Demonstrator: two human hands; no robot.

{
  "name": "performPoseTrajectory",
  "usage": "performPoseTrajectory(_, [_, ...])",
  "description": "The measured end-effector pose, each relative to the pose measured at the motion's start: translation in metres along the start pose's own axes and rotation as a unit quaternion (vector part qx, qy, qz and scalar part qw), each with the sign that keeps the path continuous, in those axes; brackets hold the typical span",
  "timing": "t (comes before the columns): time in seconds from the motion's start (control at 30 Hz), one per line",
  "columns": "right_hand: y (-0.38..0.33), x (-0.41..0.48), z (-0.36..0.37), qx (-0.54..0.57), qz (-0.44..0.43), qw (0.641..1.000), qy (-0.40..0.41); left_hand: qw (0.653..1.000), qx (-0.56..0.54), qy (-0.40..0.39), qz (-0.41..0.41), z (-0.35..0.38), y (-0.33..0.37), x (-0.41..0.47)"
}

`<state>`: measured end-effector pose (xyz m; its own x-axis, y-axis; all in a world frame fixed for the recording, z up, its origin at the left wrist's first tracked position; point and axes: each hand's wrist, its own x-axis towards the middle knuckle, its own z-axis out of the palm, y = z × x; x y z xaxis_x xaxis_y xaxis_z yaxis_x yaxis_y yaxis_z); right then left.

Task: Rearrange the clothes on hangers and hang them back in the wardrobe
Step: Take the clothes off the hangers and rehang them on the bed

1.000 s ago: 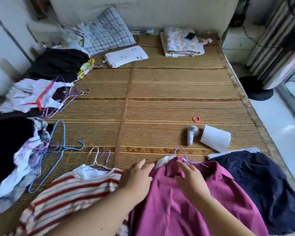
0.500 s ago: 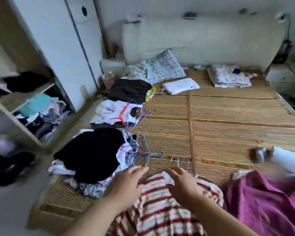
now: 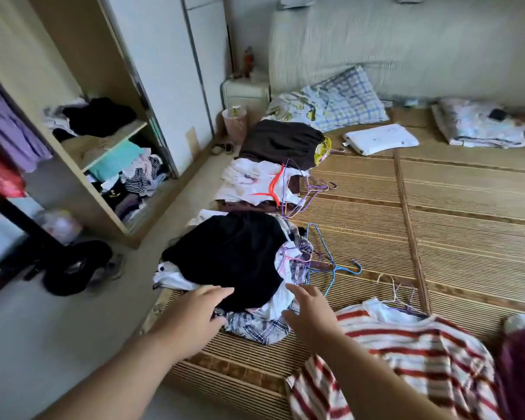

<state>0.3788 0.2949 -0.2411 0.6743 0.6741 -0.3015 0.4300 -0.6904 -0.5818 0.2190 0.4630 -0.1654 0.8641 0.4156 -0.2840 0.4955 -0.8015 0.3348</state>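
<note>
I see the open wardrobe (image 3: 82, 153) at left. On the bed (image 3: 437, 225), the clothes pile (image 3: 234, 256) lies beside the blue hanger (image 3: 331, 268). Left hand (image 3: 194, 316) and right hand (image 3: 311, 319): each grip apart, empty, at the pile's near edge.

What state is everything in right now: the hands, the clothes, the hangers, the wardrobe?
Left hand: open, reaching onto the black top.
Right hand: open, fingers spread over the pile's edge, holding nothing.
Black top: crumpled on top of a clothes pile.
Striped shirt: lying flat on the mat.
Blue hanger: loose on the mat, bare.
Red hanger: lying on a white garment.
Wardrobe: open, shelves cluttered.
</note>
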Motion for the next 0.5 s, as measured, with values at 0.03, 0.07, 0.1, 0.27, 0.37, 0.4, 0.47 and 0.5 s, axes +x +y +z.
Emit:
performPoseTrajectory(0.03, [-0.003,0.011,0.004,0.014,0.012,1.000,0.004,1.000,-0.014,-0.010,-0.005,0.002,-0.007,0.008])
performPoseTrajectory(0.07, [-0.006,0.021,0.006,0.026,0.023,0.999,0.009,0.999,-0.029,-0.021,-0.010,0.004,-0.012,0.016])
performPoseTrajectory(0.1, [-0.010,0.034,0.009,0.040,0.036,0.999,0.012,0.998,-0.042,-0.037,-0.014,0.007,-0.020,0.026])
performPoseTrajectory(0.27, [-0.016,0.105,0.023,0.098,0.116,0.988,-0.012,0.991,-0.089,-0.096,-0.040,0.017,-0.062,0.096])
performPoseTrajectory(0.37, [-0.011,0.151,0.034,0.108,0.152,0.982,-0.028,0.979,-0.127,-0.130,-0.088,0.021,-0.090,0.146])
performPoseTrajectory(0.4, [-0.009,0.165,0.040,0.114,0.165,0.979,-0.033,0.977,-0.129,-0.140,-0.096,0.024,-0.100,0.161])
performPoseTrajectory(0.47, [-0.006,0.193,0.051,0.132,0.195,0.971,-0.051,0.974,-0.130,-0.156,-0.104,0.033,-0.118,0.188])
performPoseTrajectory(0.5, [-0.004,0.204,0.055,0.144,0.210,0.965,-0.058,0.972,-0.130,-0.167,-0.106,0.036,-0.123,0.199])
